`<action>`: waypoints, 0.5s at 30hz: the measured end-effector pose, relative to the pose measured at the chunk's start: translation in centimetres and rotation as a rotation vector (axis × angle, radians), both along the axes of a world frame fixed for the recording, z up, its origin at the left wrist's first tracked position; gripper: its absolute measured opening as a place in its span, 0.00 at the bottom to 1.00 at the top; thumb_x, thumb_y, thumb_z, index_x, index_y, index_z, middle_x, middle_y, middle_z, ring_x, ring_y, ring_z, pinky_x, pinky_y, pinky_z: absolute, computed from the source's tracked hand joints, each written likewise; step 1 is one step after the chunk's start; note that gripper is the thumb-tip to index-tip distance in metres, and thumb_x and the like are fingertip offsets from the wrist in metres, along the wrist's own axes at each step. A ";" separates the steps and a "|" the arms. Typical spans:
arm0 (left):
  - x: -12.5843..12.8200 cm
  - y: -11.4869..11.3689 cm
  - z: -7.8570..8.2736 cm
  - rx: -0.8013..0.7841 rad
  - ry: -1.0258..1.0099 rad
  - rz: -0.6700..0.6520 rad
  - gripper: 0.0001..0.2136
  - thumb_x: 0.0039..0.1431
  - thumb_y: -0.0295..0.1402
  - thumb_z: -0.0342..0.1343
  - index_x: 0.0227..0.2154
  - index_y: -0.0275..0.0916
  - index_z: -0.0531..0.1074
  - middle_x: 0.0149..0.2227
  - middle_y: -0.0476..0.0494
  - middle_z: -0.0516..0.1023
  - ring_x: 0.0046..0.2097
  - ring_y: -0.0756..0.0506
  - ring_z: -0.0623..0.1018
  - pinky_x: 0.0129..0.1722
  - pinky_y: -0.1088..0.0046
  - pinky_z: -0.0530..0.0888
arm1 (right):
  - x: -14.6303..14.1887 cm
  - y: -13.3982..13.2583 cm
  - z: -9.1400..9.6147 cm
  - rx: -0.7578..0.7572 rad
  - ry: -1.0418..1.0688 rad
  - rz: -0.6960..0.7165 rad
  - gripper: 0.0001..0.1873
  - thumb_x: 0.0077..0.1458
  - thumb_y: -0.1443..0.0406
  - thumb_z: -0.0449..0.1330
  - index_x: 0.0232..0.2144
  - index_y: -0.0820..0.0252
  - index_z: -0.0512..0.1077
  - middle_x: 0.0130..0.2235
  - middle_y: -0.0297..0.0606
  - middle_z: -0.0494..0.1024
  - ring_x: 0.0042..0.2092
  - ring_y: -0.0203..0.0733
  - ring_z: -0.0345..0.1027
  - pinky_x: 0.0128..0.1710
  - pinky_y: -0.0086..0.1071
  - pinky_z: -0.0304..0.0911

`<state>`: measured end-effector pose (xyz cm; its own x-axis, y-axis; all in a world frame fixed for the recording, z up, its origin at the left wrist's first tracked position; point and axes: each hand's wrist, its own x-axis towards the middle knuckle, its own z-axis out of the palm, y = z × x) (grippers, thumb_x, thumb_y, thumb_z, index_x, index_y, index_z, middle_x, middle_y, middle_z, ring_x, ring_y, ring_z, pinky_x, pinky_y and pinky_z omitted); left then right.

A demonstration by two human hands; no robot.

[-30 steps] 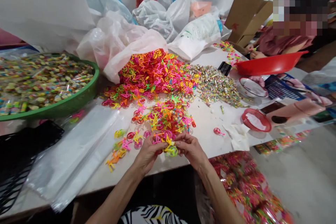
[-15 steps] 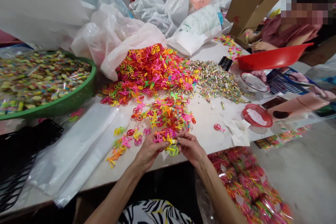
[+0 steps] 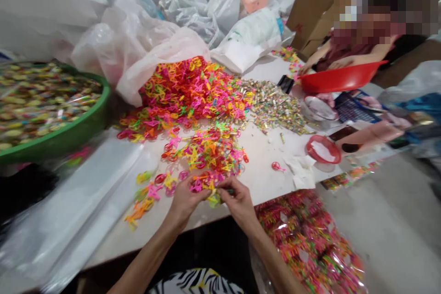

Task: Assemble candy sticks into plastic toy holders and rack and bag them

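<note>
Close to the table's front edge, my left hand and my right hand almost meet, both with fingers pinched. Between them is a small yellow-green plastic toy with a round, wheel-like part; its details are blurred. Just beyond my fingers lies a small heap of similar toys in pink, yellow, red and green, mixed with little tubes. A larger heap of the toys spills from a clear plastic bag behind it. Several loose toys lie left of my left hand.
At left stands a green basin of small wrapped pieces, with clear plastic bags in front. Small tubes, a red basket and a red basin are at right. Filled packs sit below the table. Two people are across the table.
My view has turned slightly right, so the scene sits further left. Both hands stay together over the same spot, the yellow-green toy still between them. The person at right has leaned and reached behind the red basin.
</note>
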<state>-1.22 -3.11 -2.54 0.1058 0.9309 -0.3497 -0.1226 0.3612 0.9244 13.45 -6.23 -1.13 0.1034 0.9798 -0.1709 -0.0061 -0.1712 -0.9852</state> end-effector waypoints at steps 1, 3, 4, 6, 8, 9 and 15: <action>0.0 0.2 -0.1 0.017 0.037 0.002 0.20 0.33 0.29 0.67 0.35 0.36 0.75 0.31 0.44 0.78 0.32 0.46 0.75 0.31 0.74 0.71 | -0.1 0.4 0.0 -0.007 -0.002 0.009 0.04 0.44 0.64 0.61 0.24 0.59 0.71 0.23 0.31 0.70 0.24 0.33 0.63 0.25 0.27 0.61; -0.1 0.9 -0.2 0.038 0.040 0.003 0.18 0.36 0.32 0.66 0.35 0.36 0.74 0.30 0.45 0.78 0.32 0.47 0.75 0.32 0.74 0.71 | 0.4 1.8 -0.2 -0.010 0.012 0.049 0.04 0.43 0.64 0.61 0.24 0.59 0.71 0.22 0.30 0.70 0.23 0.32 0.63 0.23 0.26 0.61; -0.3 1.3 -0.2 0.038 0.012 0.032 0.17 0.38 0.34 0.65 0.35 0.37 0.74 0.30 0.45 0.78 0.32 0.47 0.75 0.33 0.75 0.71 | 0.9 2.7 -0.3 0.007 0.000 0.061 0.05 0.43 0.63 0.61 0.24 0.59 0.71 0.22 0.30 0.70 0.23 0.33 0.63 0.23 0.27 0.61; -0.9 2.1 0.1 0.024 -0.074 0.145 0.15 0.41 0.36 0.63 0.34 0.37 0.74 0.30 0.46 0.78 0.32 0.48 0.76 0.34 0.76 0.71 | 2.2 4.3 -0.3 0.079 -0.094 0.042 0.04 0.44 0.63 0.60 0.24 0.59 0.71 0.22 0.31 0.70 0.24 0.34 0.64 0.25 0.27 0.62; -2.3 2.6 0.7 0.017 -0.165 0.289 0.14 0.42 0.35 0.63 0.33 0.36 0.74 0.30 0.46 0.78 0.32 0.50 0.76 0.35 0.77 0.72 | 3.4 5.5 -0.2 0.193 -0.286 -0.017 0.05 0.47 0.64 0.58 0.27 0.59 0.72 0.26 0.33 0.72 0.28 0.36 0.66 0.29 0.30 0.64; -3.3 2.8 0.9 0.023 -0.202 0.351 0.13 0.41 0.34 0.63 0.32 0.36 0.74 0.31 0.46 0.79 0.32 0.50 0.76 0.34 0.77 0.72 | 3.8 5.7 -0.2 0.266 -0.416 -0.055 0.07 0.48 0.64 0.57 0.30 0.59 0.73 0.29 0.36 0.73 0.32 0.39 0.67 0.33 0.32 0.65; -10.7 1.0 2.1 -0.045 -0.246 0.582 0.11 0.44 0.25 0.60 0.34 0.35 0.72 0.39 0.41 0.78 0.34 0.47 0.78 0.30 0.78 0.74 | 1.6 2.4 -2.5 0.662 -1.128 -0.167 0.19 0.52 0.63 0.57 0.48 0.52 0.68 0.53 0.43 0.65 0.57 0.54 0.52 0.54 0.50 0.50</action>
